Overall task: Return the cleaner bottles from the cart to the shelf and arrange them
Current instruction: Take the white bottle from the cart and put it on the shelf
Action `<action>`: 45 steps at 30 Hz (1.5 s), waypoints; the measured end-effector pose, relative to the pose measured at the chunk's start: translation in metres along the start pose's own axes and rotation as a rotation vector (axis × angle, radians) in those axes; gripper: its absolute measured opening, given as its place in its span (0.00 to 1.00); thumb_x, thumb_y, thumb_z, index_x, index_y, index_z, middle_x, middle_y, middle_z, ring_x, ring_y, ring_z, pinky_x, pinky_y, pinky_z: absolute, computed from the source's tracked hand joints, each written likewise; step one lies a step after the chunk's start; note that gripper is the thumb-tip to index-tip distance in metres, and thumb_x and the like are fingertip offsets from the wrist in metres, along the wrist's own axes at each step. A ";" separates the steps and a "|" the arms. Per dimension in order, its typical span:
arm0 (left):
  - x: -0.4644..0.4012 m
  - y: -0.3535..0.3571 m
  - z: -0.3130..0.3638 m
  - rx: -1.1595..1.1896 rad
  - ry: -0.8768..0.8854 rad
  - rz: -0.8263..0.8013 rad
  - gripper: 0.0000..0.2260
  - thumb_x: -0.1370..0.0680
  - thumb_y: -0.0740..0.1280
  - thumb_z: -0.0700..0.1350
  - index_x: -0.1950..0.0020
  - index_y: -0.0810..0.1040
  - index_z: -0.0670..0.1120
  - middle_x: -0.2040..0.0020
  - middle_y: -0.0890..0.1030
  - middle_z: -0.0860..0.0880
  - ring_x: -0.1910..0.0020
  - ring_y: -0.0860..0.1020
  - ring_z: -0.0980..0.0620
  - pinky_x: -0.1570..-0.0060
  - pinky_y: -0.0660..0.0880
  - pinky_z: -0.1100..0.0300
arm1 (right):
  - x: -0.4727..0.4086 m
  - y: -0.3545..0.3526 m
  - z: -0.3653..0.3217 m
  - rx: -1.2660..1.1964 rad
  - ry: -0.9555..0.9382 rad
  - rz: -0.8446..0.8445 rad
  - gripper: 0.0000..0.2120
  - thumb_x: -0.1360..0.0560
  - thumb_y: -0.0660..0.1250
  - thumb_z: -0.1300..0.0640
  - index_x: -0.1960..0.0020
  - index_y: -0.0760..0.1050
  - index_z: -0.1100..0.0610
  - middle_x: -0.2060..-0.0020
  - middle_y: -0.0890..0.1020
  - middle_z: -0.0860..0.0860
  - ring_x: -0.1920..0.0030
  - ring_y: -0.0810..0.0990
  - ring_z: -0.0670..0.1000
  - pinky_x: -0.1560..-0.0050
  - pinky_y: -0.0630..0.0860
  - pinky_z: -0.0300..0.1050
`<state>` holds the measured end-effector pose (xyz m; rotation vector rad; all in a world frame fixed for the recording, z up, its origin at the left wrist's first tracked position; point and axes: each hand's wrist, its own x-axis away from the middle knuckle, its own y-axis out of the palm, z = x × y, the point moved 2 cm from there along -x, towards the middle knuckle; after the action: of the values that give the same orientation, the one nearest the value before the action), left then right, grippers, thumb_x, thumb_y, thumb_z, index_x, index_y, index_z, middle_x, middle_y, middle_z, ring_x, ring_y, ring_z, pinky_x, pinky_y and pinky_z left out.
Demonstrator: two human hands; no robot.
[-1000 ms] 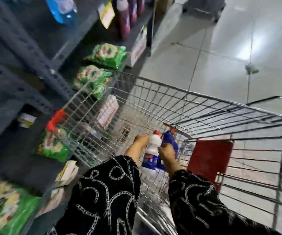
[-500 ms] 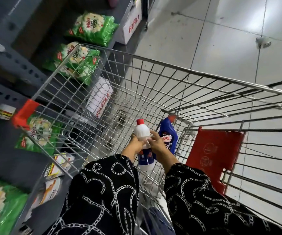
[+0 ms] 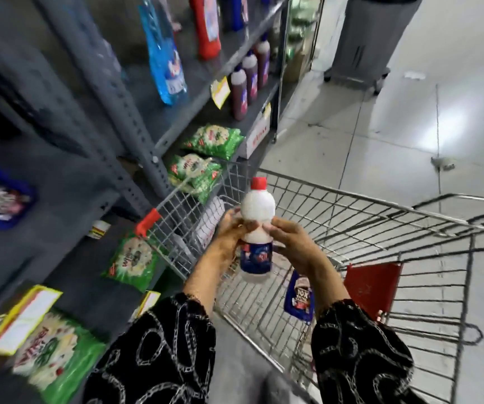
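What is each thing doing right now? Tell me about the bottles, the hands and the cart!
White bottle: upright, red cap on, lifted above the cart.
Left hand: grip closed on the white bottle.
Right hand: grip closed on the white bottle too.
Blue bottle: lying inside the cart.
Cart: standing beside the shelf.
Dark bottles: upright in a row on the shelf.
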<state>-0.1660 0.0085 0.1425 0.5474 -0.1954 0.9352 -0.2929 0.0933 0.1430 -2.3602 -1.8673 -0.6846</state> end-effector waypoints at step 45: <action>0.433 -0.409 0.172 -0.280 0.630 0.829 0.31 0.30 0.69 0.30 0.29 0.65 0.42 0.32 0.73 0.39 0.39 0.75 0.50 0.51 0.78 0.68 | 0.059 0.624 -0.005 0.573 -0.362 -0.735 0.28 0.28 0.69 0.65 0.30 0.65 0.60 0.36 0.76 0.60 0.36 0.75 0.57 0.35 0.73 0.55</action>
<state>0.4306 0.0336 0.3091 -0.1388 0.0324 1.8021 0.3000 -0.0211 0.3098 -1.4875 -2.6348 0.2877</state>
